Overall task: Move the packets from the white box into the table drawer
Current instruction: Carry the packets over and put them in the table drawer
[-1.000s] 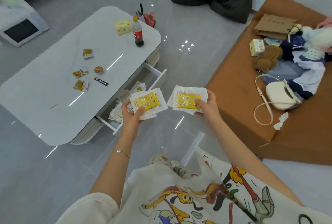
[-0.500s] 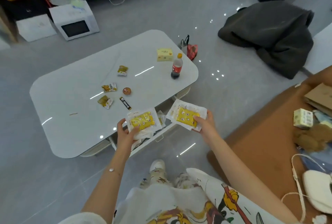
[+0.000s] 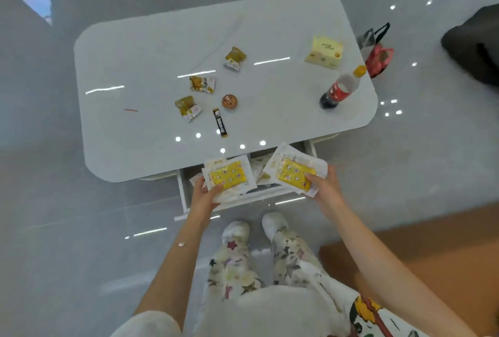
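1. The left hand (image 3: 205, 197) has its grip closed on the left stack (image 3: 229, 176) of packets, white with a yellow middle, with the thumb on top.
2. The right hand (image 3: 328, 190) has its grip closed on the right stack (image 3: 294, 173), pinching it at the near edge.
3. One second ago the open drawer (image 3: 183, 196) was off to the left of the hands. Now the person faces the tabletop (image 3: 162, 53) squarely, and both stacks hang directly over the drawer.
4. Between the two stacks, loose packets (image 3: 258, 169) already lie inside the drawer.
5. In my judgement the carrying is nearly finished, and what remains is to lower both stacks and release them.
6. The white box is not in view, so I cannot tell how many packets are left in it.
7. The bottle (image 3: 337, 90) and the small snacks (image 3: 202, 84) on the tabletop are not touched.
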Motion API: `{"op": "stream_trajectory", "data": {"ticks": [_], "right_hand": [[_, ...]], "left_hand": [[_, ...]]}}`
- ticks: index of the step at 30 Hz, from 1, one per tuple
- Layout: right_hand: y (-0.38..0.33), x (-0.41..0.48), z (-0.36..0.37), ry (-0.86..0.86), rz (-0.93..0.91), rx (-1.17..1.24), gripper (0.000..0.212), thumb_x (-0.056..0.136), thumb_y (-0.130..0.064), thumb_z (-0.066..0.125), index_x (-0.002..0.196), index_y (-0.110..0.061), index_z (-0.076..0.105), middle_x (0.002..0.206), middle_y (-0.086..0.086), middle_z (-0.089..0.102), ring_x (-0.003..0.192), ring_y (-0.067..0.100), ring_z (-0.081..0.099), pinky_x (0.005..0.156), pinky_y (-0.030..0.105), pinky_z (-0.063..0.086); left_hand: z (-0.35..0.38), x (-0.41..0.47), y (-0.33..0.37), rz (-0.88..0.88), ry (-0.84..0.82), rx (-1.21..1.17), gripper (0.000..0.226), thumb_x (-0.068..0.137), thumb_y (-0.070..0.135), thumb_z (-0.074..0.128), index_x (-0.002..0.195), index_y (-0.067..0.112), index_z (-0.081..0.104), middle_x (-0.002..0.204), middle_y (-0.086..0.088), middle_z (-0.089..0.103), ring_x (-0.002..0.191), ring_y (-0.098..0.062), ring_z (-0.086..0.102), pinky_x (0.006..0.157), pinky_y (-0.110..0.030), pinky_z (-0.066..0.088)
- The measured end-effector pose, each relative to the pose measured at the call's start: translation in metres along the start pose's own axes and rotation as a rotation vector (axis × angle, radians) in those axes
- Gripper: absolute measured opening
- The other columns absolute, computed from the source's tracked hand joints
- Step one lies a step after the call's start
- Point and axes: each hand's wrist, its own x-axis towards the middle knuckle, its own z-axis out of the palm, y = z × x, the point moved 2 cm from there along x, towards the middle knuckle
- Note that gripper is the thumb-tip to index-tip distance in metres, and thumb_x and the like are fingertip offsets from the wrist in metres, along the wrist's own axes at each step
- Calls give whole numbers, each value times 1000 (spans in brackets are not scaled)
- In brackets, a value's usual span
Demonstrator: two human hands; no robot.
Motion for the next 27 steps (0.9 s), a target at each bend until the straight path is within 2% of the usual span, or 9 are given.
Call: {"op": "stream_trajectory", "data": {"ticks": [4,7,11,14,17,19,23,25,27], "right_hand": [[66,115,23,-41,77,-101,47,86,4,62,122,-20,44,126,13,58,113,31,60,97,53,49],[119,189,42,-25,133,-169,47,85,4,64,120,-22,47,124,11,59,112,30,60,96,50,50],[169,261,63,-16,203,-167,53,85,9,62,129,-15,44,122,11,59,108,28,61,88,46,54],[196,296,69,27,221,-183,52,85,9,61,127,-15,42,119,11,58,103,27,62,79,42,56],[209,311,71,112,198,-250,43,86,6,61,121,-15,45,118,11,60,99,24,62,68,32,54],[211,314,70,147,181,-317,48,87,6,59,127,-15,44,119,9,59,99,20,59,67,26,50],[191,297,74,97,45,-565,77,86,5,61,148,-21,22,129,1,49,104,13,48,82,22,42],[172,274,77,46,-58,-679,76,86,-1,64,148,-18,24,119,-5,43,106,9,45,86,20,39],[145,240,82,-10,-159,-791,66,84,-10,67,142,-19,36,120,-10,46,109,9,49,91,24,42]], "left_hand": [[-15,100,-75,-74,106,-4,48,87,8,66,130,18,48,120,-5,65,112,-29,62,97,-50,48],[-28,164,-125,-123,165,4,48,87,7,65,130,18,47,115,-3,66,111,-28,61,99,-51,47],[-41,224,-155,-135,218,25,46,88,3,63,128,18,48,108,1,65,109,-26,61,98,-46,48],[-49,258,-169,-105,256,71,34,87,0,63,113,19,54,108,-1,65,109,-25,61,100,-44,48],[-50,273,-177,-85,328,121,31,87,0,63,111,17,55,109,-2,64,106,-23,61,98,-40,49],[-45,272,-176,-29,368,195,35,87,2,64,119,13,54,114,-3,62,108,-22,59,94,-34,49],[-33,248,-162,121,442,433,57,88,14,65,140,16,42,133,-3,51,120,-18,50,99,-30,42],[-29,228,-150,181,438,520,59,90,19,63,143,16,39,142,-7,44,128,-21,44,105,-34,38],[-26,202,-131,228,435,585,55,91,23,61,142,16,41,143,-8,43,130,-23,42,107,-36,36]]}}
